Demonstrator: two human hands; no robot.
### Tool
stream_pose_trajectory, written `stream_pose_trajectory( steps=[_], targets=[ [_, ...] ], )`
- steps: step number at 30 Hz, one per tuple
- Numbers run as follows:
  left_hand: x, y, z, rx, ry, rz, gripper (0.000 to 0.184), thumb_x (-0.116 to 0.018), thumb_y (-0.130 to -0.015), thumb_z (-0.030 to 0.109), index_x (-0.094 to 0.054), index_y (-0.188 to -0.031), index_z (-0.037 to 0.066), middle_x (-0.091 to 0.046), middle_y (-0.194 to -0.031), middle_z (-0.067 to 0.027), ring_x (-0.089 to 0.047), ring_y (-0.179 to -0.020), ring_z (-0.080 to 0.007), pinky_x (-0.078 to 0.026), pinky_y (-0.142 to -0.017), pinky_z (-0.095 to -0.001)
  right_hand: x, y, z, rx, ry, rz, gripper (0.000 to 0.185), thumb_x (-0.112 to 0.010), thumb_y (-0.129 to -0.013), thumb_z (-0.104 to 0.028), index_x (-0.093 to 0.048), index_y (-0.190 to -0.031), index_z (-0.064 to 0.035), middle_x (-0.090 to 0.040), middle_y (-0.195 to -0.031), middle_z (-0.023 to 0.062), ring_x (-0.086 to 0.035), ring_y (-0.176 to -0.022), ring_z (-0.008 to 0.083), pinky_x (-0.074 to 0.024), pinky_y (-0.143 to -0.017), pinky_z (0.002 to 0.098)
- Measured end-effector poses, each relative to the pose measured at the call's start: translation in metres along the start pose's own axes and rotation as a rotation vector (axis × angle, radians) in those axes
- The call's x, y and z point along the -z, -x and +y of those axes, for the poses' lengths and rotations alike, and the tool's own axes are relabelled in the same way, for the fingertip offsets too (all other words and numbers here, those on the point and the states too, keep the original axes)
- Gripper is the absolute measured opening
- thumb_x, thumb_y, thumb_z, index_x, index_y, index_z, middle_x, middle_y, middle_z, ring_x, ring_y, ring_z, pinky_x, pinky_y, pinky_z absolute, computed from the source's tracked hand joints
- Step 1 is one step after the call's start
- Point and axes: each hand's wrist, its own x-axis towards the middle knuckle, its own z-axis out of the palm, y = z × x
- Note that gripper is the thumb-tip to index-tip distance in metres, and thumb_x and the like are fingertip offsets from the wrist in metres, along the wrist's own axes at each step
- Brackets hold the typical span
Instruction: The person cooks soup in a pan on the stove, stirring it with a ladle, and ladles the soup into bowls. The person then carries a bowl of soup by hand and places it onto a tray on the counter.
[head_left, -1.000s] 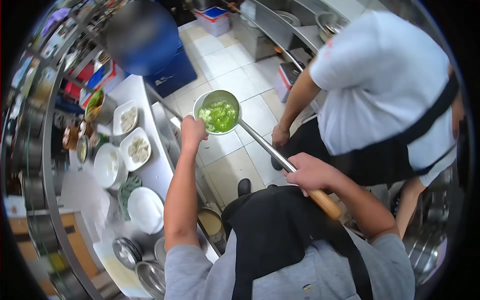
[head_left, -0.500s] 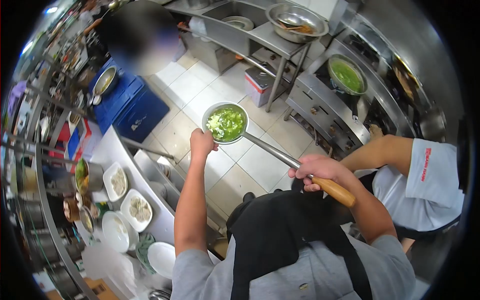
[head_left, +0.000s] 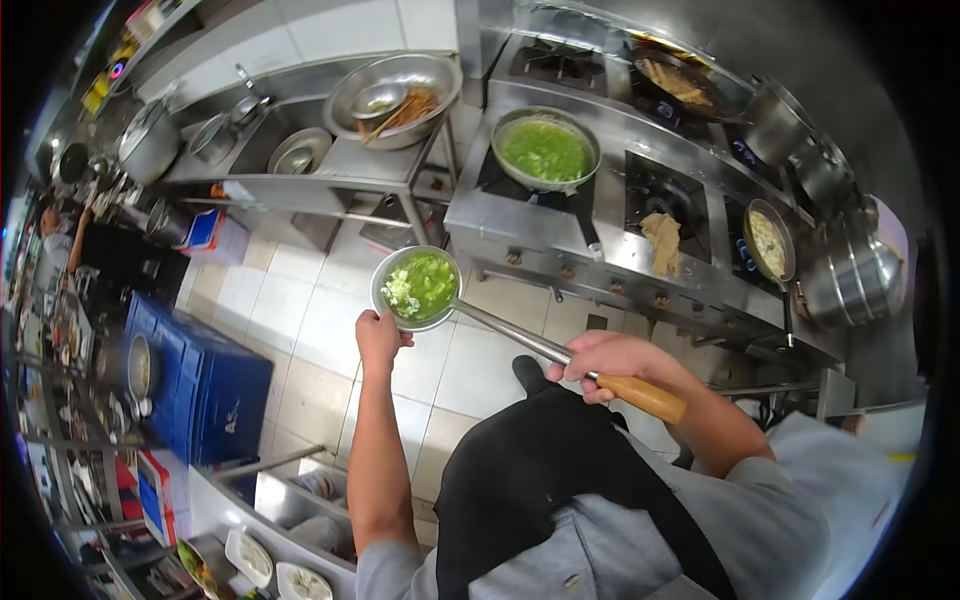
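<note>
My right hand (head_left: 610,365) is wrapped around a long-handled ladle (head_left: 515,335) where its steel shaft meets the wooden grip. At the far end of the shaft is a round pale-rimmed bowl (head_left: 425,283) of green soup with whitish bits on the left side. My left hand (head_left: 379,338) pinches the near-left rim of this bowl. It stays about level above the tiled floor. I cannot tell whether the ladle's head sits in the bowl or the shaft joins its rim.
A pan of green soup (head_left: 545,150) sits on the stove (head_left: 480,212), its handle toward me. A cloth (head_left: 661,243) and a smaller pan (head_left: 769,240) are farther right. A large steel basin (head_left: 345,115) rests on the counter. A blue bin (head_left: 215,370) stands left.
My view has turned right toward the stove, and the pan of green soup now appears nearer. Both hands keep their hold. The white-sleeved person at right is now mostly blurred.
</note>
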Motion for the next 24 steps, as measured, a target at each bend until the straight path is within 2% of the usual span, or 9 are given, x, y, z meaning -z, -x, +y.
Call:
stream_pose_trajectory(
  steps=[6,9,11,13,19,22,24],
  targets=[
    [-0.089,-0.058,0.047,-0.109,-0.064,-0.098,0.020,-0.046,-0.090,0.006,-0.054,-0.088,-0.012,-0.064,-0.066,-0.0206,-0.064,-0.046,-0.0235,-0.056,-0.042,-0.0344,0.067,0.028,-0.062,0.023,-0.011,0.084,0.025,-0.061,-0.083,-0.004,-0.062,-0.106,0.0034,-0.049,-0.063,0.0070,-0.043,-0.039,0.0131,-0.0346,-0.039,0.0268],
    [-0.131,-0.081,0.070,-0.094,-0.080,-0.117,0.022,-0.045,-0.090,0.007,-0.057,-0.092,-0.013,-0.064,-0.064,-0.0192,-0.064,-0.045,-0.0227,-0.055,-0.044,-0.0333,0.107,0.042,-0.092,0.055,-0.054,0.133,0.025,-0.061,-0.082,-0.004,-0.062,-0.106,0.0038,-0.049,-0.060,0.0060,-0.042,-0.038,0.0130,-0.0341,-0.038,0.0268],
    [-0.155,-0.094,0.078,-0.098,-0.044,-0.122,0.022,-0.046,-0.090,0.007,-0.056,-0.090,-0.013,-0.064,-0.063,-0.0191,-0.064,-0.046,-0.0232,-0.054,-0.044,-0.0332,0.129,0.050,-0.112,0.085,-0.062,0.175,0.026,-0.061,-0.081,-0.003,-0.062,-0.106,0.0038,-0.049,-0.059,0.0059,-0.042,-0.038,0.0127,-0.0337,-0.037,0.0273],
    [-0.175,-0.109,0.081,-0.112,-0.051,-0.120,0.021,-0.046,-0.089,0.006,-0.055,-0.088,-0.012,-0.065,-0.064,-0.0197,-0.065,-0.046,-0.0239,-0.054,-0.044,-0.0335,0.157,0.054,-0.130,0.137,-0.017,0.178,0.029,-0.062,-0.082,-0.008,-0.060,-0.108,0.0048,-0.049,-0.060,0.0062,-0.045,-0.039,0.0137,-0.0351,-0.039,0.0270],
    [-0.213,-0.121,0.092,-0.093,-0.066,-0.090,0.019,-0.046,-0.089,0.005,-0.055,-0.088,-0.012,-0.064,-0.063,-0.0205,-0.064,-0.046,-0.0248,-0.055,-0.044,-0.0338,0.221,0.035,-0.167,0.218,0.006,0.221,0.025,-0.063,-0.081,-0.010,-0.059,-0.102,0.0035,-0.048,-0.061,0.0042,-0.047,-0.040,0.0137,-0.0302,-0.036,0.0282],
    [-0.218,-0.115,0.093,-0.058,-0.029,-0.068,0.018,-0.046,-0.089,0.005,-0.054,-0.089,-0.012,-0.065,-0.066,-0.0210,-0.065,-0.048,-0.0243,-0.056,-0.045,-0.0339,0.247,0.005,-0.165,0.239,0.076,0.306,0.023,-0.063,-0.081,-0.011,-0.059,-0.099,0.0019,-0.046,-0.062,0.0029,-0.047,-0.041,0.0143,-0.0321,-0.037,0.0302],
    [-0.217,-0.107,0.096,-0.036,-0.021,-0.064,0.018,-0.046,-0.089,0.004,-0.054,-0.089,-0.012,-0.065,-0.069,-0.0211,-0.065,-0.049,-0.0240,-0.057,-0.045,-0.0339,0.270,-0.023,-0.153,0.330,0.166,0.394,0.020,-0.063,-0.081,-0.015,-0.059,-0.093,0.0008,-0.052,-0.063,0.0054,-0.052,-0.044,0.0162,-0.0388,-0.041,0.0321]
  ],
)
